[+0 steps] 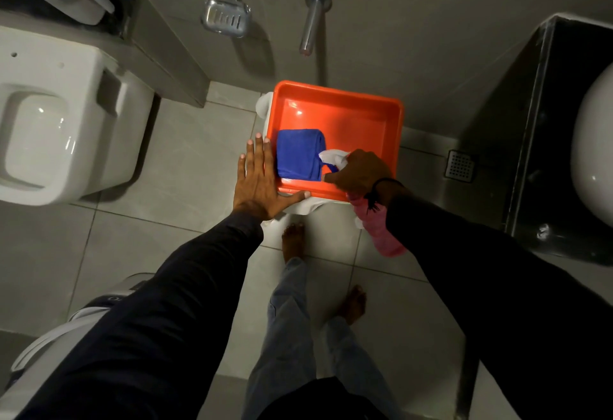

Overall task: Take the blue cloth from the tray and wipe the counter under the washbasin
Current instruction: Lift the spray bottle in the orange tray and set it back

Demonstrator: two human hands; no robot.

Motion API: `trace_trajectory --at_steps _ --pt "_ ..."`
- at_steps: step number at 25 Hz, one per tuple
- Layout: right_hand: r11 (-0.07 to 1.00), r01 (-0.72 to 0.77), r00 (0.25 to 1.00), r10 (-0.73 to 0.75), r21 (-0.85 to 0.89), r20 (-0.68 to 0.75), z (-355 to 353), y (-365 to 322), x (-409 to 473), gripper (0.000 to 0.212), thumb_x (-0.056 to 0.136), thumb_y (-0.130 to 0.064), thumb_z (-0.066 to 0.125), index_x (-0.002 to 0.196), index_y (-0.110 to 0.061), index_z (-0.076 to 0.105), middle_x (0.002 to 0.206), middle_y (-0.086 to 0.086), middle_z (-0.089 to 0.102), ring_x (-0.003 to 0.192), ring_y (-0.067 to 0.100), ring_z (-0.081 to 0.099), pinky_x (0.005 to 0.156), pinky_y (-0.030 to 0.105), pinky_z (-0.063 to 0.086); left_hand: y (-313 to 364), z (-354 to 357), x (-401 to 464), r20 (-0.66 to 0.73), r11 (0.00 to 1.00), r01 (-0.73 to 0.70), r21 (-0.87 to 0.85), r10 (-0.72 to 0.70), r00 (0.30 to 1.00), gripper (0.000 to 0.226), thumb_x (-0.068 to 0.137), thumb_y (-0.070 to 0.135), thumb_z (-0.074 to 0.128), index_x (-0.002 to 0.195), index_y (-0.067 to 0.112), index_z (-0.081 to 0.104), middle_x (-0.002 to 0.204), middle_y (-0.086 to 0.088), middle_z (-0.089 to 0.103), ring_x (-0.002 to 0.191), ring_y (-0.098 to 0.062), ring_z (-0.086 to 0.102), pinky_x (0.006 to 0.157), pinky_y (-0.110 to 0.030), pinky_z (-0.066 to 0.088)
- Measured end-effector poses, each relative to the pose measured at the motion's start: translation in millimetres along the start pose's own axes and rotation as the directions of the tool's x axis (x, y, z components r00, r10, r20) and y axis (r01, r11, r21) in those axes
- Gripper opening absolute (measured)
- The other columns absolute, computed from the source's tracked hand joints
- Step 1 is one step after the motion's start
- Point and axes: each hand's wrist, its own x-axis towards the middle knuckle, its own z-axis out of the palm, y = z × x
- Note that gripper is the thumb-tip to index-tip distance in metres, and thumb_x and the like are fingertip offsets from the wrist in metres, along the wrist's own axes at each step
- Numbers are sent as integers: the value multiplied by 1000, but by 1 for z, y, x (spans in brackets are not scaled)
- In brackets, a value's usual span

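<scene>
- Left hand (257, 181) lies flat, fingers spread, against the tray (348, 101) edge.
- Right hand (360, 171) curls over white cloth (333, 156), fingertips by the blue cloth (298, 154).

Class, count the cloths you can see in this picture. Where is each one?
3. A folded blue cloth lies in the orange tray; a white cloth is in the right hand; a pink cloth hangs under that wrist. More may be hidden.
</scene>
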Motion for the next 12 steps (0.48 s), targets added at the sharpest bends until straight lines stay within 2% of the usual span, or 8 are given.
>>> trace_trajectory --at_steps 2,5,7,8,10,12 --pt "999 28 998 -26 23 -56 -2 0 -3 68 81 -58 62 146 -39 48 144 4 59 130 30 57 106 32 47 0 -1 -1 6 1000 1 -2 -1 1000 142 63 99 32 162 3 -2 172 -19 -3 160 -37 -1 130 -57 11" --pt "997 -13 1000 15 79 -23 -7 3 -3 72 74 -61 62 141 -38 54 141 5 61 126 29 60 99 30 47 1 -3 -1 -1 1000 -4 -8 4 1000 141 64 96 36 162 3 -3 172 -20 -3 160 -37 -2 130 -57 11" --pt "995 -37 999 39 97 -14 -10 4 -3 66 74 -59 65 136 -37 59 137 4 63 118 25 62 93 28 47 1 -4 -2 7 1000 -6 -11 6 1000 141 64 96 37 162 3 -3 172 -20 -3 160 -37 -1 130 -57 11" --pt "997 -12 1000 12 74 4 -13 4 -3 64 76 -58 65 137 -38 58 139 1 63 117 23 62 94 27 47 1 -4 -3 3 1000 -6 -15 6 1000 141 64 96 36 162 3 -3 172 -20 -3 160 -37 -1 130 -57 12" --pt "998 32 999 -33 48 31 -24 4 -3 65 79 -55 65 142 -41 52 139 0 64 125 23 62 106 31 48 2 -5 -4 1 1000 -10 -19 10 1000 141 63 96 35 161 2 -3 172 -20 -3 160 -38 -1 129 -57 12" --pt "987 -6 999 11 162 -33 -34 8 -5 63 81 -56 66 140 -35 56 116 7 76 115 24 68 106 37 51 2 -6 -5 12 1000 -9 -14 9 1000 142 63 97 34 161 2 -3 171 -20 -4 160 -38 -1 129 -58 12"
